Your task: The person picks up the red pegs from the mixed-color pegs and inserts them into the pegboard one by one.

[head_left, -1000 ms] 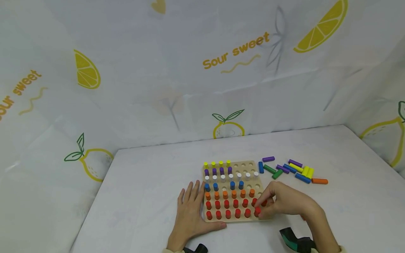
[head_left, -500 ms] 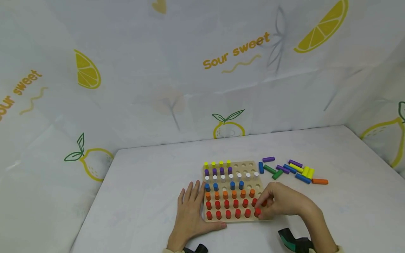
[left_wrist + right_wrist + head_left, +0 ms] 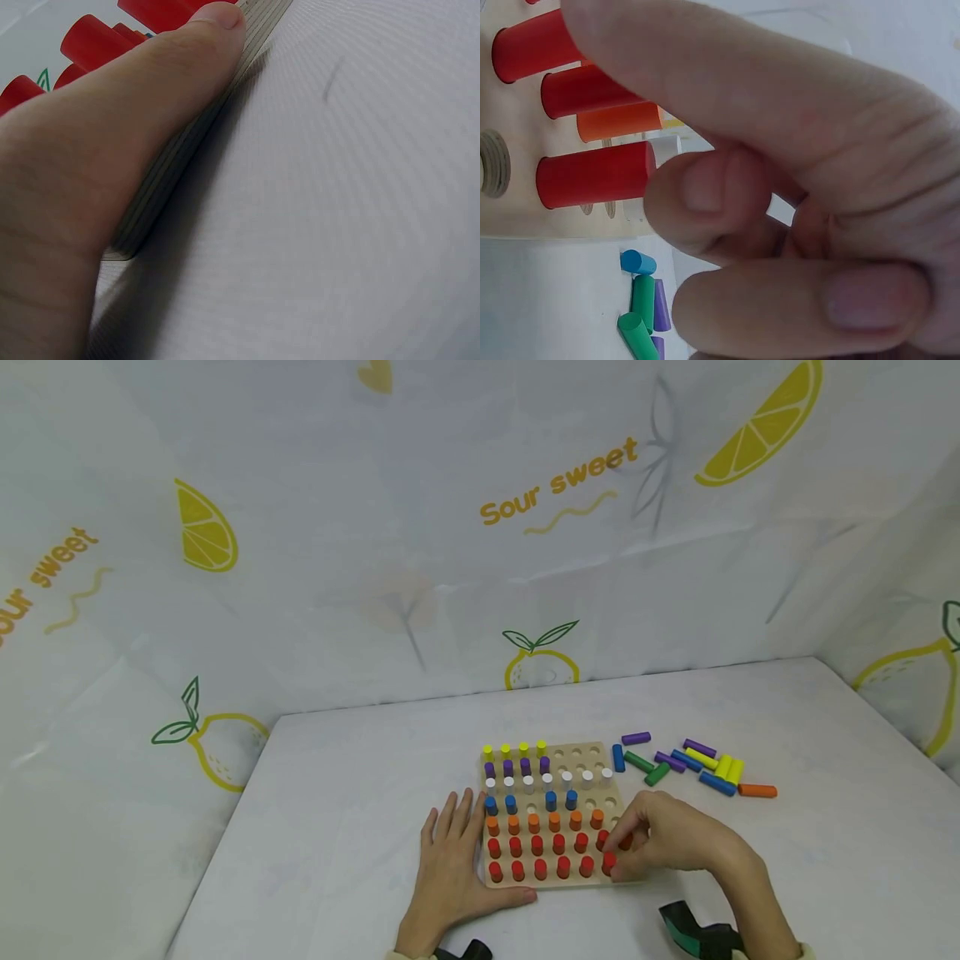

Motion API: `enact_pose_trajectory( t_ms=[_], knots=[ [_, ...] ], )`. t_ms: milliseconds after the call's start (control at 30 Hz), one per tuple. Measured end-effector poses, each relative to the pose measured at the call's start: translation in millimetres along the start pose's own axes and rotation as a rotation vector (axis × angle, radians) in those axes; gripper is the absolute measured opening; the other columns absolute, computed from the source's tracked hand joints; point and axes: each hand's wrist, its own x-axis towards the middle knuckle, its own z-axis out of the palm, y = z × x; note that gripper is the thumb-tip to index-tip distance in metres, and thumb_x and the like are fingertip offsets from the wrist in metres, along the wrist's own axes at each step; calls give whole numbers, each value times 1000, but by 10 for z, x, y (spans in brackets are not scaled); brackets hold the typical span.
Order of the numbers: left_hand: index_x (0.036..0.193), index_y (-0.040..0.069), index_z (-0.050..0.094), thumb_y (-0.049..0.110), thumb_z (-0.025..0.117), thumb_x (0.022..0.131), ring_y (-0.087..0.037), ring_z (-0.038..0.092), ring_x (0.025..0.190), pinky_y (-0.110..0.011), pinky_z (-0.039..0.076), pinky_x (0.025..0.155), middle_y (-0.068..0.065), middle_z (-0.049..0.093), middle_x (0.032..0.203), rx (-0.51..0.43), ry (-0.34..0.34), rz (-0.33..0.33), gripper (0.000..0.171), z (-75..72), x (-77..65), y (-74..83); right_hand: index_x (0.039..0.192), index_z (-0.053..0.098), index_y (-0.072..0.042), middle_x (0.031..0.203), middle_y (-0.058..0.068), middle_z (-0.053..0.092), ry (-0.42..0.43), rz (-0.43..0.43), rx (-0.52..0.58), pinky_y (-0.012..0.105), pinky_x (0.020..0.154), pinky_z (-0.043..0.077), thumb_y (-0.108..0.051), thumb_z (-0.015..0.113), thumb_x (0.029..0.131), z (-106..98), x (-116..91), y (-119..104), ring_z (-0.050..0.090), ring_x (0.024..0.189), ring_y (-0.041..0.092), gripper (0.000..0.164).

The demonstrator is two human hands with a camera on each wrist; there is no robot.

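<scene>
A wooden pegboard (image 3: 525,883) holds upright pegs in coloured rows, with several red pegs in its two front rows. My right hand (image 3: 671,835) is at the board's front right, its thumb and index finger pinching a red peg (image 3: 609,864) that stands in the front row. In the right wrist view, that red peg (image 3: 536,45) sits in its hole with the thumb against its top. Another red peg (image 3: 592,175) stands beside the bent fingers. My left hand (image 3: 453,868) lies spread along the board's left side, its thumb resting along the front edge.
Loose pegs lie on the white table right of the board, including a green peg (image 3: 639,761), an orange peg (image 3: 757,791) and a purple peg (image 3: 636,737). Bare holes (image 3: 577,753) show at the board's back right. A lemon-print cloth (image 3: 420,568) hangs behind the table.
</scene>
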Motion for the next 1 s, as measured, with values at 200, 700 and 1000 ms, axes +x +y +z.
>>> enact_pose_trajectory(
  t_ms=[200, 700, 1000],
  knots=[
    [162, 20, 32, 88, 75, 53, -35, 28, 157, -64, 21, 125, -9, 35, 167, -3, -3, -1, 135, -1, -2, -1, 94, 83, -14, 66, 0, 63, 35, 41, -47, 23, 53, 39, -21, 90, 76, -23, -44, -42, 52, 62, 11, 20],
    [162, 21, 32, 89, 74, 53, -34, 28, 157, -63, 22, 125, -8, 36, 167, 8, 7, 0, 135, 7, -5, 0, 102, 82, -13, 58, -3, 54, 201, -9, -187, 22, 48, 38, -32, 88, 80, -213, -256, 35, 46, 57, 9, 31],
    [162, 21, 32, 89, 74, 53, -35, 27, 157, -63, 21, 126, -9, 35, 167, 1, 5, -4, 136, 5, -4, 2, 109, 80, -9, 63, 0, 54, 269, 191, -245, 23, 50, 38, -37, 86, 82, -348, -406, 111, 47, 67, 14, 39]
  ],
)
